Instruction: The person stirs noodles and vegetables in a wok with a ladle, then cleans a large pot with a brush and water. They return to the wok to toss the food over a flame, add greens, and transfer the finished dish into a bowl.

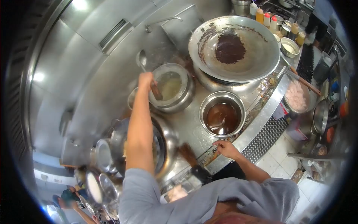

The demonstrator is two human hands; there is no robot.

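Observation:
My left hand [146,80] is stretched forward and wrapped round the wooden handle of a ladle [141,58], whose metal bowl is up near the steel back wall. Just right of that hand, and partly below it, stands a pot of cloudy pale liquid [171,83]. My right hand [226,149] is held low at the stove's front edge, its fingers curled together; whether anything small is between them I cannot make out. Close beyond it sits a steel pot of dark brown liquid [223,116]. A bamboo brush [187,154] lies nearer my body.
A large wok [253,46] with dark residue fills the back right. Beyond it are squeeze bottles [266,19] and a bowl of white seasoning [290,47]. A bowl of pale pink meat [296,95] stands right. Another person's arm [82,213] shows lower left.

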